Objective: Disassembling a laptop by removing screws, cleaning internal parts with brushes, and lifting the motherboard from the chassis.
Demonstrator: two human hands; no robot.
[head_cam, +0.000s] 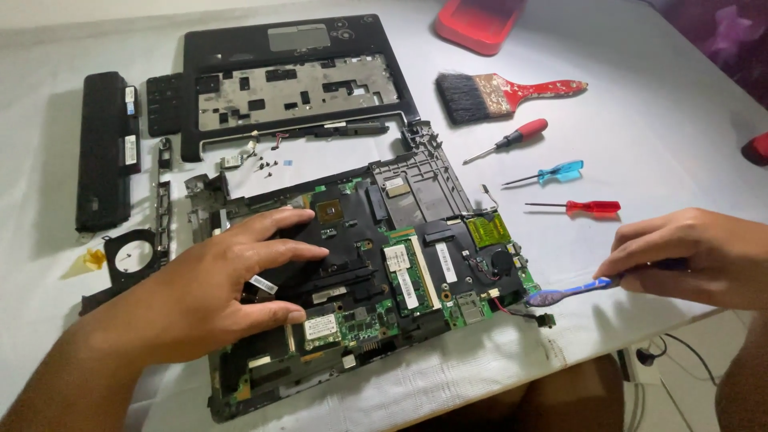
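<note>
An opened laptop base with its green motherboard (416, 272) exposed lies on a white cloth-covered table (640, 144). My left hand (216, 284) rests flat on the left part of the board, fingers spread over the black parts. My right hand (692, 256) is at the right, past the board's edge, closed on a blue toothbrush (564, 294) whose head points at the board's right corner, near a small loose wired connector (544, 318).
Behind the board lie the black laptop top cover (288, 72), a long black battery (104, 148), a small fan (132, 256), a paintbrush with a red handle (496, 92), three screwdrivers (512, 140) (552, 172) (584, 207) and a red tray (480, 20). Several tiny screws (268, 166) are loose.
</note>
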